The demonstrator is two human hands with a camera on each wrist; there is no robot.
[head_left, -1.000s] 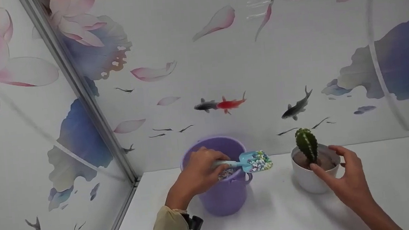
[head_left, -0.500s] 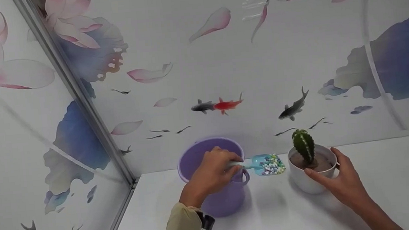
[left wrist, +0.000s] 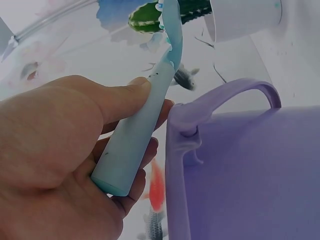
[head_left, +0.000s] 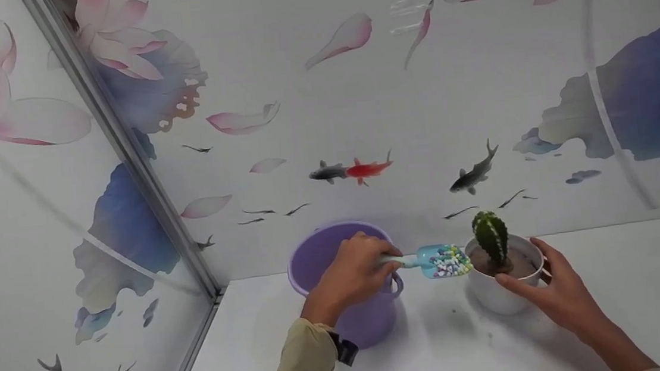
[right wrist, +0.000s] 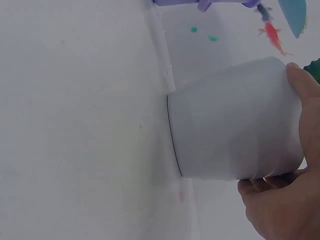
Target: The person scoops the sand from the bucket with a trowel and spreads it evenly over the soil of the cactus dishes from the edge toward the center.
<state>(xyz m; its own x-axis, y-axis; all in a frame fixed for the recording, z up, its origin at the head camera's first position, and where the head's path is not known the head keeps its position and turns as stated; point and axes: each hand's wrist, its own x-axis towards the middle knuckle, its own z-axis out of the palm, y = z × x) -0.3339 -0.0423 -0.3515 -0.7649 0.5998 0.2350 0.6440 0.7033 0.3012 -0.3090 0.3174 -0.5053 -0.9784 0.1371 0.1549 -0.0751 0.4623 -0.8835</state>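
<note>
My left hand (head_left: pixel 359 275) grips the pale blue handle (left wrist: pixel 132 140) of a small toy shovel (head_left: pixel 426 256), thumb along its top side. Multicoloured pebbles (head_left: pixel 451 261) lie heaped on the blade, which is held level with its tip overlapping the near-left rim of a white flower pot (head_left: pixel 498 299). A ribbed green cactus (head_left: pixel 491 240) stands in brown soil inside the pot. My right hand (head_left: pixel 564 299) holds the pot from the right, its thumb at the front rim and fingers round the far side. Two green specks (right wrist: pixel 213 38) show beyond the pot in the right wrist view.
A purple bucket (head_left: pixel 366 329) with a side handle (left wrist: pixel 232 95) stands left of the pot, partly behind my left forearm. Both stand on a white table (head_left: pixel 643 283) against a wall (head_left: pixel 234 50) printed with flowers and fish. A metal strip (head_left: pixel 124 150) marks the left corner.
My left hand has carried the loaded shovel rightward from over the bucket to the pot's rim. My right hand has settled closer round the pot. Small specks now show below the shovel.
</note>
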